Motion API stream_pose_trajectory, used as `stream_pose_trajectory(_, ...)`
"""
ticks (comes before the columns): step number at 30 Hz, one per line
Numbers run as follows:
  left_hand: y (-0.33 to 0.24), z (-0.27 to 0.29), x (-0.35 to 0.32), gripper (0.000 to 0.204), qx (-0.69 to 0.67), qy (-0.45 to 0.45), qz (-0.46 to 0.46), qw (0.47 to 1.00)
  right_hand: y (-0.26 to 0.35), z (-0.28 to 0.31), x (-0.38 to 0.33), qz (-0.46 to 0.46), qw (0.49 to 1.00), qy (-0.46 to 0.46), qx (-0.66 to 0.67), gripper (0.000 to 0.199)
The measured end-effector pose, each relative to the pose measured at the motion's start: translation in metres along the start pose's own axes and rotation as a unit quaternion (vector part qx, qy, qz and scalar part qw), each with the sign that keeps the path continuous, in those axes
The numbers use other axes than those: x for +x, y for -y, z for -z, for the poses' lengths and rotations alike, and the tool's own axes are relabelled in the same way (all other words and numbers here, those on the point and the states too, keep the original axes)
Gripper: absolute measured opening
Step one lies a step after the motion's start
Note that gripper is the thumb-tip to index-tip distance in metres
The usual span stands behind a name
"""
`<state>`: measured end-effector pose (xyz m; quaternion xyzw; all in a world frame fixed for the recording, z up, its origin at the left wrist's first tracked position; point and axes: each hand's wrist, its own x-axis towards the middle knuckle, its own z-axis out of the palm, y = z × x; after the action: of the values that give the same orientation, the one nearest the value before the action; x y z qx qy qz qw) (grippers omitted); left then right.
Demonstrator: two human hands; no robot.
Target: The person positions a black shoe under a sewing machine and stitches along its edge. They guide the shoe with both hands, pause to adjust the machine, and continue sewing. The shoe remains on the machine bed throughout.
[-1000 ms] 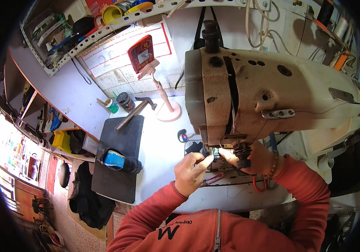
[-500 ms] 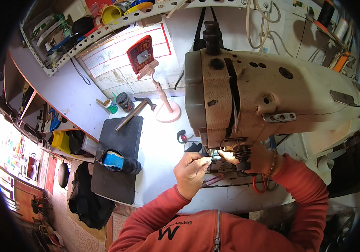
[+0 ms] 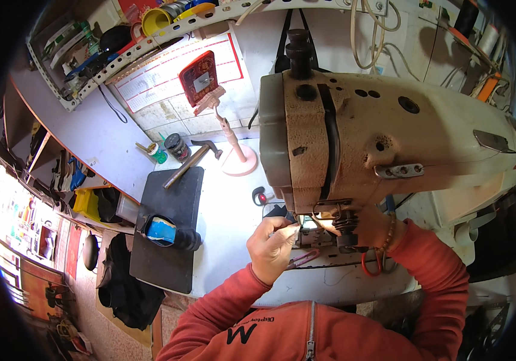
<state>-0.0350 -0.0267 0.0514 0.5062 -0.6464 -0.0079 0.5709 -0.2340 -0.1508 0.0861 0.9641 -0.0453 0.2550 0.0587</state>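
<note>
A large beige sewing machine, worn and stained, fills the right half of the head view. My left hand is closed in a pinch at the needle area beneath the machine's head. Whatever lies between its thumb and forefinger is too small to make out. From the other side, my right hand reaches in under the machine. The presser parts partly cover it, and its fingertips cannot be read clearly. A beaded bracelet circles that wrist. Close below lie red-handled scissors and a pink loop-shaped tool.
Left on the white table, a black mat carries a dark cylindrical item with a blue patch. A hammer rests over its far edge. Farther back stand a pink phone stand and a dark jar.
The view has shifted slightly, so the machine appears a little farther left. Both hands stay at the needle area; my left hand keeps its pinch.
</note>
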Motion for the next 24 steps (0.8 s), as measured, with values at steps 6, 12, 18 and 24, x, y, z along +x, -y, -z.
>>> stream_pose_trajectory(6, 0.0038, -0.0016, 0.0012, 0.022, -0.005, -0.007, -0.004, 1.0, -0.0013, 0.0018, 0.0025, 0.004, 1.0, 0.003, 0.012, 0.021)
stream_pose_trajectory(12, 0.0042, -0.0036, 0.0029, 0.02, 0.003, -0.023, -0.009, 1.0, -0.0007, -0.0011, 0.0026, -0.006, 0.999, -0.031, 0.034, 0.016)
stream_pose_trajectory(18, 0.0049, -0.0044, 0.005, 0.018, 0.005, -0.03, -0.013, 0.999, -0.0024, -0.0046, 0.0028, -0.015, 0.999, -0.033, 0.03, 0.015)
stream_pose_trajectory(24, 0.0056, -0.0057, 0.0023, 0.017, -0.002, -0.027, -0.005, 1.0, -0.0028, -0.0054, 0.001, -0.008, 0.999, -0.038, 0.026, 0.018)
